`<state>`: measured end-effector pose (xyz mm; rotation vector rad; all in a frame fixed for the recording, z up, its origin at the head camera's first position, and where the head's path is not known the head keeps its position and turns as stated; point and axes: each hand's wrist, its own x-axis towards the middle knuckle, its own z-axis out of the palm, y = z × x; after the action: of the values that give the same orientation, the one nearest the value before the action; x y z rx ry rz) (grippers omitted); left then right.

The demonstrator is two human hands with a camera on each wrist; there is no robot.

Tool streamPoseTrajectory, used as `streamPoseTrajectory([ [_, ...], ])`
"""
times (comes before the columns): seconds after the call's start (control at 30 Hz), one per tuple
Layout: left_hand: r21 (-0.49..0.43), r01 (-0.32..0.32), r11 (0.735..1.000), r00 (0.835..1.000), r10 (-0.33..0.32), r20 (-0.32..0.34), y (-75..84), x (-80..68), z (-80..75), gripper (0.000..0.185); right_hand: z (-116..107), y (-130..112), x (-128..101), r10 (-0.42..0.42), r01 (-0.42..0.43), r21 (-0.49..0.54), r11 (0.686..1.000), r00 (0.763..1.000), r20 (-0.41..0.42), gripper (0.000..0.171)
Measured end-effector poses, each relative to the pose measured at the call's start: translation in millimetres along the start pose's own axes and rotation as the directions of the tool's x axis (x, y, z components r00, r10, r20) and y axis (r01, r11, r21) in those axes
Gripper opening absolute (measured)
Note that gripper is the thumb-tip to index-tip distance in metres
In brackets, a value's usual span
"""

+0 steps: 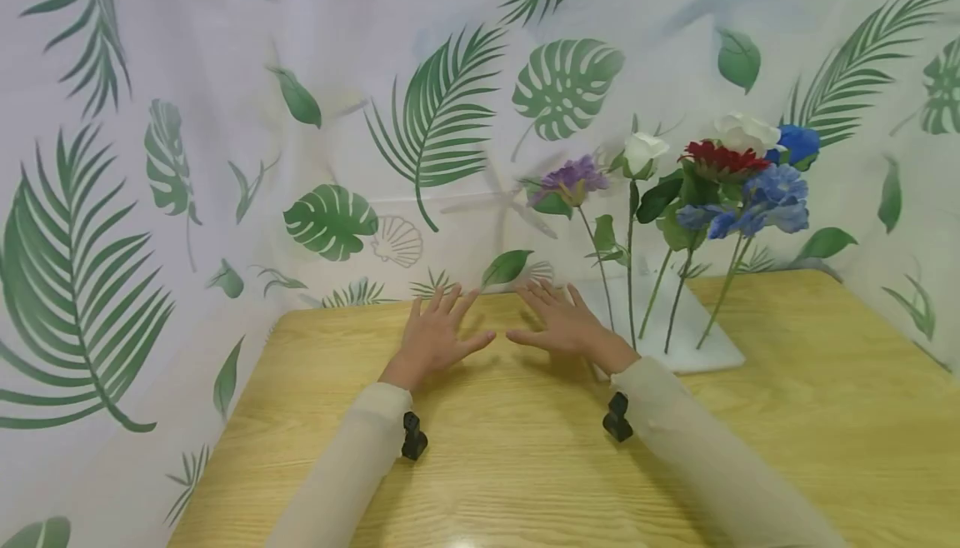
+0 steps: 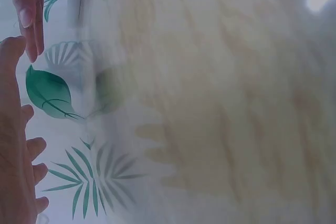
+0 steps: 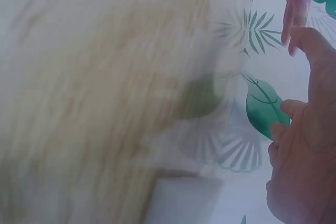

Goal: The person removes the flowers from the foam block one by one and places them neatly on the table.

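Both hands lie open with nothing in their grip. In the head view the left hand [image 1: 435, 338] rests palm down at the middle of the frame on the wooden desk [image 1: 787, 415], its fingers straight and spread, the thumb stretched toward the other hand. The right hand [image 1: 562, 323] lies just beside it in the same way, fingers fanned toward the leaf-print curtain [image 1: 225, 156]; the two thumbs point at each other and stay apart. Right of the right hand, near it, a white base [image 1: 712, 348] sits on the desk with flower stems rising from it, and the bunch of flowers [image 1: 720, 181] fills the upper right of the frame. Pale sleeves cover both forearms, each with a small black clip at the wrist, and both run off the bottom edge.

From the left wrist, the left hand [image 2: 18, 145] is cut off by the left edge, so only its side and some fingers show, and fingertips of the right hand [image 2: 29, 11] enter at the upper left. The desk is a blur.

From the right wrist, the right hand [image 3: 307, 145] fills the lower right, partly cut off, with one finger of the left hand [image 3: 295, 6] at the upper right. The desk is smeared, and a pale block at the bottom is too blurred to name.
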<state>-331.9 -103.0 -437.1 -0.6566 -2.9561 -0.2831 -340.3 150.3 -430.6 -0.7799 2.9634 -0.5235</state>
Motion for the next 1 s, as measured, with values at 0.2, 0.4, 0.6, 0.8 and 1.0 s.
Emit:
streamPoseTrajectory([
  [0.2,-0.016,-0.019,1.000,1.000,0.019,-0.007,5.9,1.3,-2.0,0.084,-10.6,-2.2,-4.6,-0.023,0.024,-0.026,0.999,0.999,0.036,0.091],
  [0.4,-0.016,-0.044,0.999,0.999,0.044,0.021,18.4,5.1,-2.3,0.084,-34.8,-4.0,-22.6,-0.070,0.072,-0.032,0.997,0.996,0.050,0.086],
  [0.6,-0.048,-0.072,0.996,0.997,0.073,0.026,38.3,8.7,-1.2,0.084,-54.0,1.5,-48.1,-0.149,0.149,0.007,0.989,0.988,0.043,0.083],
  [0.8,-0.087,-0.112,0.990,0.993,0.114,0.014,64.7,15.3,3.6,0.083,-69.9,18.4,-80.0,-0.158,0.154,0.091,0.984,0.986,0.046,0.078],
  [1.0,-0.161,-0.139,0.977,0.990,0.141,0.001,87.2,22.5,8.3,0.083,-87.9,44.4,-112.8,-0.180,0.178,0.117,0.977,0.984,0.007,0.069],
])
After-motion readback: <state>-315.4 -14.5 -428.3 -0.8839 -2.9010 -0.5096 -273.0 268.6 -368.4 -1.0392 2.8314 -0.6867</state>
